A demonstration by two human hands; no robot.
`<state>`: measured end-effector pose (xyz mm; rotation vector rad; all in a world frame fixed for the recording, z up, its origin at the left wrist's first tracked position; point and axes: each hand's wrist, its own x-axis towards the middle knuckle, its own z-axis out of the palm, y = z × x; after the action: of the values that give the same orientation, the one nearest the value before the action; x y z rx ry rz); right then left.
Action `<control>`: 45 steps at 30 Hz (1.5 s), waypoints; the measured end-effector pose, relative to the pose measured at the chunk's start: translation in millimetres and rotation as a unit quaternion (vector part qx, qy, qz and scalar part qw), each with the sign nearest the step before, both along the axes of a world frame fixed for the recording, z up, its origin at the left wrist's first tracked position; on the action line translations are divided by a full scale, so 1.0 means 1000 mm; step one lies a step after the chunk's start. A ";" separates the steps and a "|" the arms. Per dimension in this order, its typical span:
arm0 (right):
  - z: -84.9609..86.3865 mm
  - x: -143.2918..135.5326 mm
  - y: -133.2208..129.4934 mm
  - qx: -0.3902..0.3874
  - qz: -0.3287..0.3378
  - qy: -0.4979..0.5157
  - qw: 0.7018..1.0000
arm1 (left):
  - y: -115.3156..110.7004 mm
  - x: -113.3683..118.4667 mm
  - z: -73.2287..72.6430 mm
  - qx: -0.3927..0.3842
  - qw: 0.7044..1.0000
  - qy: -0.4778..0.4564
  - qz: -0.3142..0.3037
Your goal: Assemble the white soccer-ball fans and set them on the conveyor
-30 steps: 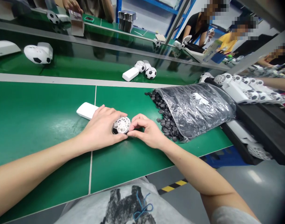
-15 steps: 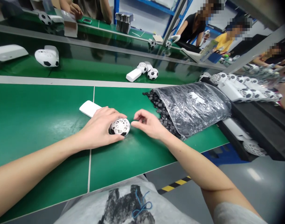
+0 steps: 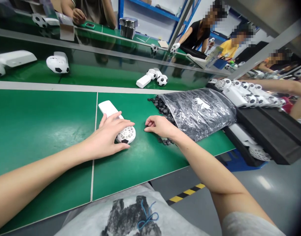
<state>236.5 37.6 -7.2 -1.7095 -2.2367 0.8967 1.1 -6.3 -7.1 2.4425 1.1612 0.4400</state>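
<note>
Green tabletop (image 3: 47, 127), left hand (image 3: 107, 136), fingers spread on white ball-ended piece (image 3: 127, 132), right hand (image 3: 160, 126), fingers curled shut, black chips (image 3: 163, 107) nearby

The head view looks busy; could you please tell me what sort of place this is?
Probably a factory assembly line: long green workbench, small black pieces spilling from a plastic bag, black tray of football-patterned parts.

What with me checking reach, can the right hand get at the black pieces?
Probably yes: the right hand is beside the black pieces spilling from the plastic bag, with nothing visible between.
</note>
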 end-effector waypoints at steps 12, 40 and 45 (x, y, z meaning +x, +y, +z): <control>0.004 -0.008 -0.047 0.056 0.066 0.213 0.973 | 0.009 -0.008 0.010 -0.097 0.989 -0.032 -0.107; 0.006 -0.029 -0.039 0.033 0.179 0.268 0.946 | 0.000 0.008 0.002 -0.096 0.989 -0.107 -0.038; 0.001 -0.032 -0.040 0.037 0.123 0.301 0.945 | -0.003 0.010 0.000 -0.079 0.991 -0.104 -0.023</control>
<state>204.6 -2.5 -6.1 -0.9496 -2.0348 1.1743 11.4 -9.0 -7.2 2.2239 1.0103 0.5528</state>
